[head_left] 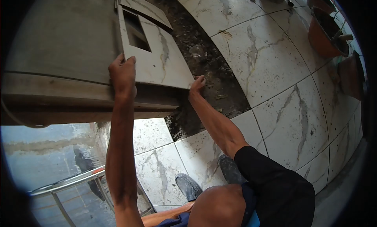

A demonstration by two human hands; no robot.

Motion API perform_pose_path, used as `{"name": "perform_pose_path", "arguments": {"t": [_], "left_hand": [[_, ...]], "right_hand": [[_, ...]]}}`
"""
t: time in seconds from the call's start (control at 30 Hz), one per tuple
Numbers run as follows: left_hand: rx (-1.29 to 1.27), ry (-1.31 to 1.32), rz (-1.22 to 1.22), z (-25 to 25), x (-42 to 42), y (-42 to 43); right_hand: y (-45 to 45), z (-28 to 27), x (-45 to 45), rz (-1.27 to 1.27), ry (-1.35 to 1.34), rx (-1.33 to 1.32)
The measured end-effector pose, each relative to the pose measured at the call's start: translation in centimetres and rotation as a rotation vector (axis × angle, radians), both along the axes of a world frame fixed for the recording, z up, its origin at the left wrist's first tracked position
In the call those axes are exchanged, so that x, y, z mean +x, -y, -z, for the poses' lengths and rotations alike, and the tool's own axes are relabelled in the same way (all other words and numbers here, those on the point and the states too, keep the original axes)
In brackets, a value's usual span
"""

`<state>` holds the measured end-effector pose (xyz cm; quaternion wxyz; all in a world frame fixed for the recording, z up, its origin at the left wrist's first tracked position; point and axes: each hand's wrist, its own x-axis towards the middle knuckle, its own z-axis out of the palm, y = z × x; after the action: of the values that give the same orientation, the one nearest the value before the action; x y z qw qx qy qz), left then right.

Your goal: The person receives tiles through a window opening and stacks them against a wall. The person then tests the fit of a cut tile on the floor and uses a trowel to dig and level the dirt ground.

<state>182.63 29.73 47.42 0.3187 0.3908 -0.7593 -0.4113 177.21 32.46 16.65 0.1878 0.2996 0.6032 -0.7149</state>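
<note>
A white marble-patterned tile (165,64) with a rectangular cutout lies slanted at the upper middle. My left hand (123,74) is closed on its near left corner, thumb on top and fingers partly hidden. At the near right corner, my right hand (197,84) grips the edge, with its fingers curled round the side. Beyond the cutout, another marble-patterned tile piece (147,9) rests against or over the far end; whether the two are joined I cannot tell. Under the near edge of the held tile there is a dark gap.
A grey wall-like surface (63,34) with a ledge (59,87) stands left. A strip of dark rubble (212,77) borders the tiled floor (282,89). Orange buckets (322,38) stand at upper right. Lower left is a metal railing (70,183). Dusty shoes (187,185) stand below.
</note>
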Motion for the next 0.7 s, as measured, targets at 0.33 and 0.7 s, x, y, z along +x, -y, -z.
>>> {"name": "perform_pose_path", "arguments": {"t": [0.33, 0.7], "left_hand": [[0.014, 0.002, -0.026, 0.2, -0.6, 1.0], [-0.043, 0.068, -0.002, 0.7, -0.6, 2.6]], "right_hand": [[1.9, 1.8, -0.3, 0.200, -0.015, -0.042], [1.6, 0.4, -1.3, 0.010, 0.199, 0.000]]}}
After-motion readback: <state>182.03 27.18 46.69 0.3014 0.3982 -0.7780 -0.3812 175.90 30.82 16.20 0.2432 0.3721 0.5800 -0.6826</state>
